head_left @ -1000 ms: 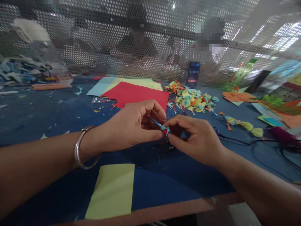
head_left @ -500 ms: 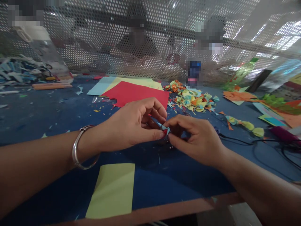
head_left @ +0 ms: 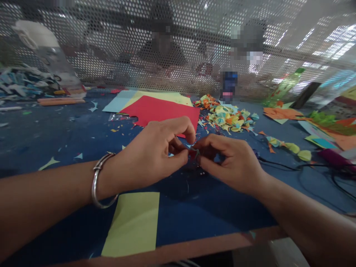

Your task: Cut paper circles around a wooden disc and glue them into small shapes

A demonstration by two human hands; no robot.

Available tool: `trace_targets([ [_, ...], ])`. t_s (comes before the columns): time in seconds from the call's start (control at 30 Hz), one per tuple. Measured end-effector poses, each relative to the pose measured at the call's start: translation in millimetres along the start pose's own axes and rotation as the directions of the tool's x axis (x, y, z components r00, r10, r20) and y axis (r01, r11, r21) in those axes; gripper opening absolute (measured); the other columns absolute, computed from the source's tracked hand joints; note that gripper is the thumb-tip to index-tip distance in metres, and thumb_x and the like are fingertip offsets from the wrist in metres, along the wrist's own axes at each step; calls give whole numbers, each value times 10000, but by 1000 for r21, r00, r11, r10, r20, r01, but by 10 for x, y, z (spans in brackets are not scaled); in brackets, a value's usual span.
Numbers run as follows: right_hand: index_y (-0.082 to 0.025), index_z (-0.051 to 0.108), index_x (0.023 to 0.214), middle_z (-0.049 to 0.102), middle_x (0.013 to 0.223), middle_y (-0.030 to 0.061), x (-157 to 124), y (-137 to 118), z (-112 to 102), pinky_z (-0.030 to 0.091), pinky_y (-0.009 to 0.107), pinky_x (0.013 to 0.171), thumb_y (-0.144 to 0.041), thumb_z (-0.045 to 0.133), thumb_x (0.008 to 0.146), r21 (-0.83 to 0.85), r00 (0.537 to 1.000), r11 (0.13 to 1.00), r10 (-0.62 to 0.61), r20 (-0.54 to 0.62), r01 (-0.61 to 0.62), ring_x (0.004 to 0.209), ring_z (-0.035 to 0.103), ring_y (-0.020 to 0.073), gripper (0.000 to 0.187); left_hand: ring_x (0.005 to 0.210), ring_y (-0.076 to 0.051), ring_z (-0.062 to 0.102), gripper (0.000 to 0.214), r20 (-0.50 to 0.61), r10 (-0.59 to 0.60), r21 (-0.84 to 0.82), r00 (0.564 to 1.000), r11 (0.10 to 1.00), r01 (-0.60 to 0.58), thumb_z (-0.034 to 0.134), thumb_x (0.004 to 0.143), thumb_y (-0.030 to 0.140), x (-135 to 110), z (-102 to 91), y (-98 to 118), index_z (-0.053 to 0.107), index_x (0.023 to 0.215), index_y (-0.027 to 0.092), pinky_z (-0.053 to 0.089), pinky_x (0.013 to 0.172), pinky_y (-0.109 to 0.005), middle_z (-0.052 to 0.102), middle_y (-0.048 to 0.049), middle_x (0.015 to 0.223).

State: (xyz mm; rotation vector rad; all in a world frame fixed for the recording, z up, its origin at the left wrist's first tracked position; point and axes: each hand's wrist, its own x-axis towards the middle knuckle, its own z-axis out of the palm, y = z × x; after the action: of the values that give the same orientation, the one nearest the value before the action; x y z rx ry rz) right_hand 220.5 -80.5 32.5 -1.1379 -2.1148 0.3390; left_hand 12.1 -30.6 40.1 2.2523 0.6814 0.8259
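The right hand pinches a small red-and-blue paper in its fingers, above the surface, between the hands. The left hand curls close beside it; I cannot tell whether its fingers grip. Nearer lies 1 yellow sheet.

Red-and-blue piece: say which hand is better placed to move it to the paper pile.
Right hand, probably: its fingertips appear to hold the piece, and it is nearer the paper pile than the left hand.
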Motion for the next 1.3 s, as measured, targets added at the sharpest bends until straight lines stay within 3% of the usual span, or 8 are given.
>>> trace_targets([
  [0.17, -142, 655, 849, 608, 720, -36, -7, 10, -11, 447, 164, 576, -72, 616, 821, 14, 1000, 1000, 16, 10, -16, 582, 552, 53, 85, 829, -159, 674, 159, -11, 125, 198, 992, 973, -121, 586, 759, 54, 26, -8, 12, 658, 808, 187, 521, 698, -268, 712, -34, 966],
  [0.3, -154, 650, 849, 614, 724, -33, -16, 31, -7, 447, 174, 570, -92, 616, 835, 28, 999, 999, 38, 6, -38, 578, 548, 59, 72, 885, -182, 682, 171, -4, 175, 238, 985, 957, -169, 587, 774, 63, 30, 4, -17, 701, 808, 186, 515, 765, -291, 739, -44, 945],
  [0.47, -165, 664, 882, 638, 750, -25, -10, 56, -3, 450, 187, 571, -117, 617, 849, 38, 998, 997, 68, 11, -68, 589, 556, 70, 75, 840, -179, 687, 96, 5, 184, 234, 983, 955, -180, 616, 819, 150, 31, 0, -19, 703, 817, 190, 513, 738, -281, 749, -47, 917],
  [0.67, -163, 653, 861, 629, 746, -17, -13, 45, -15, 449, 197, 572, -138, 599, 859, 40, 997, 996, 74, 19, -74, 595, 553, 77, 59, 859, -189, 682, 59, 32, 104, 158, 994, 982, -108, 702, 800, 260, 50, -36, -27, 702, 827, 209, 529, 752, -279, 738, -50, 938],
  [1.07, -167, 650, 863, 637, 749, -17, -11, 46, -11, 456, 198, 578, -145, 622, 855, 40, 996, 995, 86, 7, -86, 594, 551, 77, 37, 833, -174, 693, 90, 105, 6, 17, 994, 1000, -8, 685, 809, 232, 107, -89, -75, 727, 880, 196, 545, 745, -277, 756, -42, 900],
  [1.3, -168, 672, 892, 663, 775, 0, -18, 46, -1, 476, 209, 584, -152, 616, 870, 33, 996, 996, 86, 33, -87, 605, 573, 88, 62, 638, -133, 652, 116, 47, -36, 195, 998, 980, 26, 623, 805, 197, 64, -22, -58, 713, 878, 196, 467, 593, -236, 712, 1, 718],
])
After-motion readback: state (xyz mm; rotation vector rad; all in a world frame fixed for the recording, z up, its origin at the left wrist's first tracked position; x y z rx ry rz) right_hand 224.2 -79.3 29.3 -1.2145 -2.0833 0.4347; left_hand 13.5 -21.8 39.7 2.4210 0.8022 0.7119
